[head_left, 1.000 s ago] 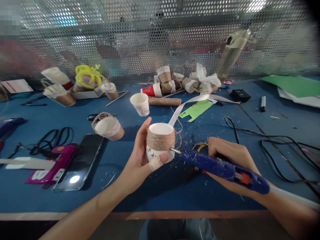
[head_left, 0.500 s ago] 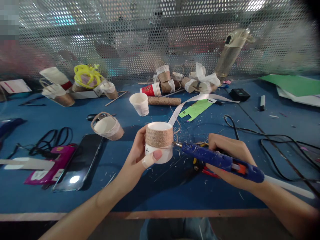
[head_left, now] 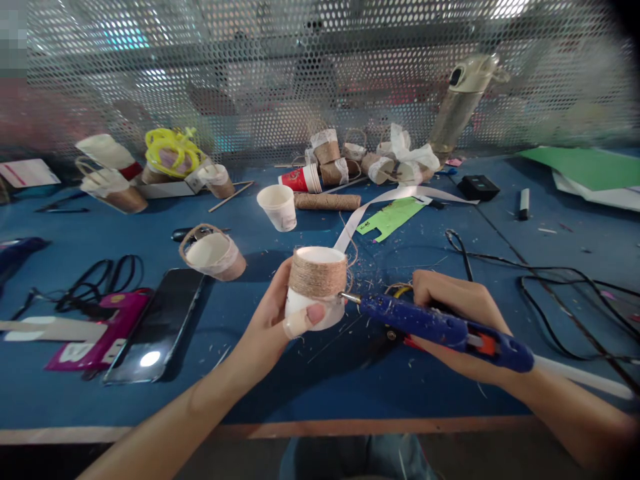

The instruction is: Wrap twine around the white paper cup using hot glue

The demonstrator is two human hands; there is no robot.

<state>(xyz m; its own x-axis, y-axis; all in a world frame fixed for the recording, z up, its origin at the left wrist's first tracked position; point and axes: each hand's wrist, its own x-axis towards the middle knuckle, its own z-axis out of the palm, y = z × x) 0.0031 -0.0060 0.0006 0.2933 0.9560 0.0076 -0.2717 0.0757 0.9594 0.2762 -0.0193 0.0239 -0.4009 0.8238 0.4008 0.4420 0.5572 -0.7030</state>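
Two bare hands work apart from each other above a blue table (head_left: 345, 397). The left hand (head_left: 270, 320) is clamped around one white paper cup with brown twine wound around its upper half (head_left: 317, 277), held upright near the middle; its thumb, wearing a pale strip (head_left: 297, 325), presses across the front. The right hand (head_left: 453, 307), reaching in from the near right, is closed around the handle of one dark blue glue gun (head_left: 425, 327), whose metal nozzle points left to the twine's lower edge; whether they touch is hard to tell. On the left lie one handled, lace-trimmed cup (head_left: 215, 257) and one black smartphone (head_left: 157, 323). Farther off are one plain white paper cup (head_left: 279, 208) and one brown twine roll (head_left: 327, 202). Blue surface with scattered pale threads stretches from below the held cup to a pinkish-brown near edge (head_left: 350, 427); a perforated metal panel (head_left: 240, 87) bounds the far side.
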